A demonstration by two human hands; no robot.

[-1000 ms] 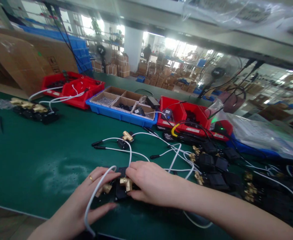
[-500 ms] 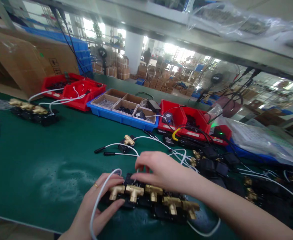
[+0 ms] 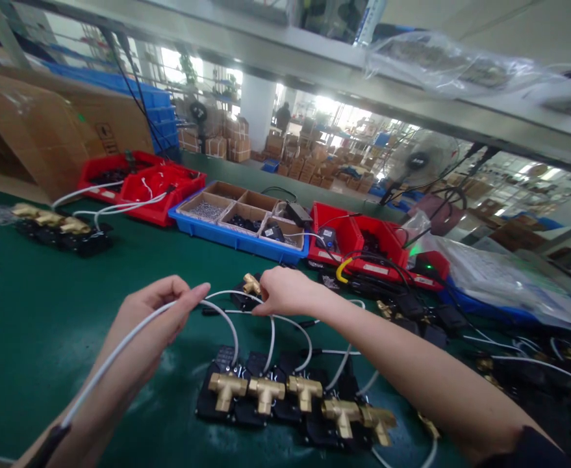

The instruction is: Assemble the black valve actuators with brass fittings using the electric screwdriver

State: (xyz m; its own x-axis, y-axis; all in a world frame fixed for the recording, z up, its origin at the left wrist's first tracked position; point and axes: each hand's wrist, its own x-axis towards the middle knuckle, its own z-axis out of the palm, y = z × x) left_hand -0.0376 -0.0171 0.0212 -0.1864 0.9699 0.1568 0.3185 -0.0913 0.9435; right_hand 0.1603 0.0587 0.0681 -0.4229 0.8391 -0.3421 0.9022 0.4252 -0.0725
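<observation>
My left hand (image 3: 151, 325) is raised left of centre, thumb and forefinger pinching a white cable (image 3: 119, 344). That cable runs from the leftmost unit in a row of black units (image 3: 214, 396) down past my wrist to a black connector (image 3: 51, 445). Brass tee fittings (image 3: 266, 393) sit along the row, several side by side, each unit with a white cable. My right hand (image 3: 288, 290) reaches over the row, its fingers curled beside a brass tee (image 3: 251, 284) on a separate black unit (image 3: 242, 300). White cables pass beneath this hand. What its fingers close on is hidden.
Behind are red bins (image 3: 153, 211), a blue tray (image 3: 231, 237) with compartments of small parts, and more red bins (image 3: 377, 263). Another row of units (image 3: 78, 237) lies at left. Several black-and-brass parts (image 3: 412, 318) and cables lie at right. A shelf (image 3: 324, 55) spans overhead.
My left hand has left the row and lifted up and left, now pinching the cable. My right hand has moved from the row to the separate unit behind, uncovering the row's left end.
</observation>
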